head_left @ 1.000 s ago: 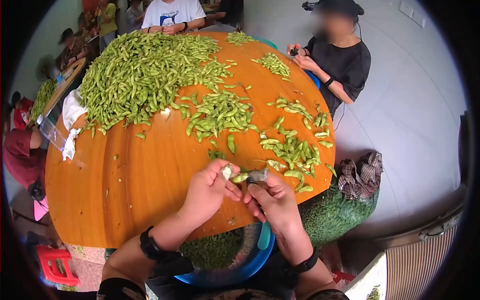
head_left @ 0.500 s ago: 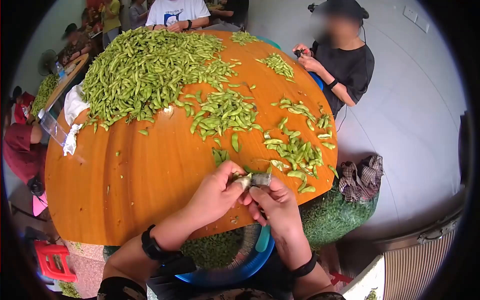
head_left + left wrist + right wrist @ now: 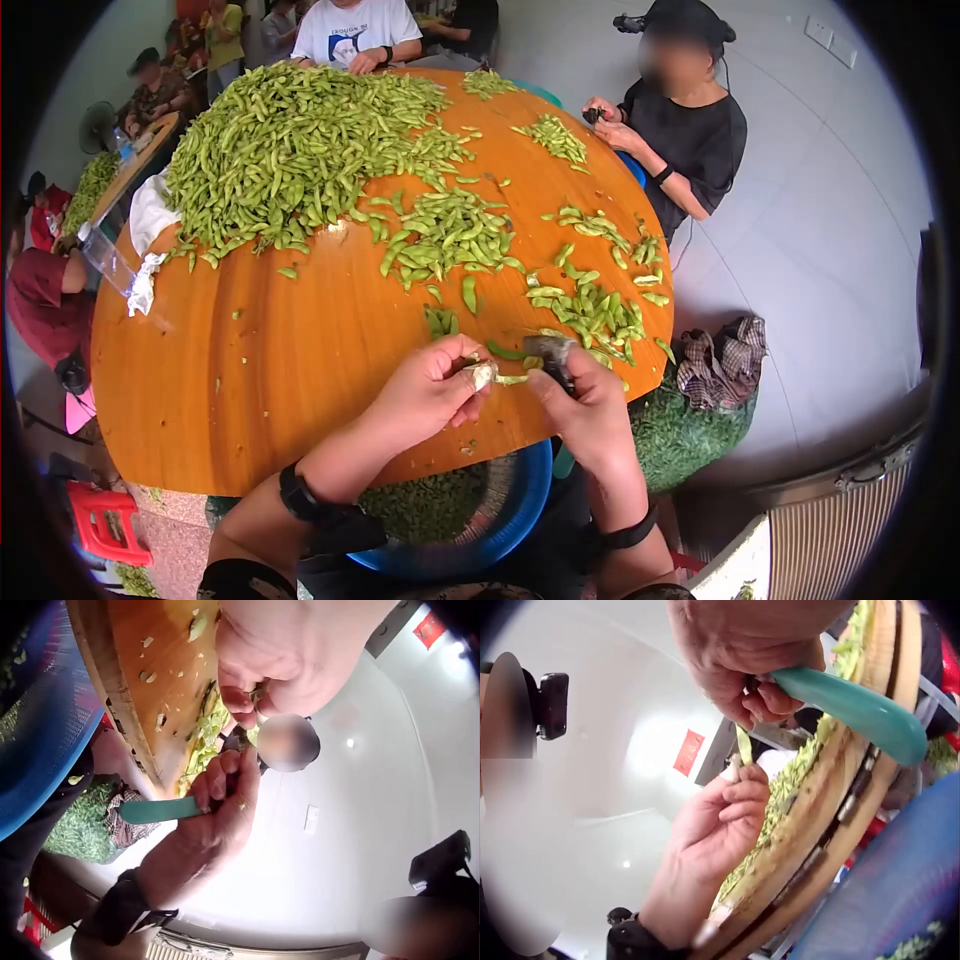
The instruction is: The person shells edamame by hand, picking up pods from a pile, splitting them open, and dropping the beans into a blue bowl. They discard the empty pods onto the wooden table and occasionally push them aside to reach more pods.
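Thumb and fingers of my left hand (image 3: 425,385) pinch a slim green soybean pod (image 3: 512,379) over the table's near edge. A white covering (image 3: 483,376) shows at that thumb's tip. Close on its right, my right hand (image 3: 592,405) grips a knife-like tool; its broad grey blade (image 3: 552,360) stands up beyond the thumb. The teal handle (image 3: 862,709) sticks out behind the palm in the right wrist view. The pod spans the narrow gap between both hands. Loose pods (image 3: 590,305) lie just beyond the right hand.
A large heap of pods (image 3: 290,150) covers the back left of the wooden table (image 3: 300,340), with a smaller pile (image 3: 455,235) nearer. Below the edge stands a blue basin (image 3: 530,510) holding green pieces. A filled green net sack (image 3: 690,440) is at right. Another person sits across.
My right hand has shifted right and turned, so the blade stands more upright and the fingertips have parted. The left hand first moved right to the blade, then drew slightly left with the pod.
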{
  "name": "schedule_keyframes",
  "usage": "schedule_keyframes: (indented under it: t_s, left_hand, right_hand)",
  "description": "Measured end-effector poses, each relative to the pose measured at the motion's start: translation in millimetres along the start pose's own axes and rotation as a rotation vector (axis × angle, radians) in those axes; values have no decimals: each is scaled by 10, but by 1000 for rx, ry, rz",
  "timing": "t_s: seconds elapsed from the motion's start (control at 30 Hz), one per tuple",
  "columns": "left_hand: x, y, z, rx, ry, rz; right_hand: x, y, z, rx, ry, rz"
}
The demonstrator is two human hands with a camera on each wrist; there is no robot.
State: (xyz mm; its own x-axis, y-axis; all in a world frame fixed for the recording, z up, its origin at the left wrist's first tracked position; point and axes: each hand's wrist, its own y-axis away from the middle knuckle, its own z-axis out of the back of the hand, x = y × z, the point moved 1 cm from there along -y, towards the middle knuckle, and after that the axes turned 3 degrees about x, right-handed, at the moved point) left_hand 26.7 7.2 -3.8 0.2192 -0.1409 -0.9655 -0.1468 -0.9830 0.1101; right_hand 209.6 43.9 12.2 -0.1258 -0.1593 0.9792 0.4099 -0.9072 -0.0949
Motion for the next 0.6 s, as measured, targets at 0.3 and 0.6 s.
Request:
schedule_keyframes:
  t_s: [0.3,0.6]
  left_hand:
    - [12,17,-26,20,-298,-1]
    - [50,60,-70,17,-330,66]
  right_hand:
    - [80,66,-87,127,461,192]
    - [-60,106,-162,24,357,75]
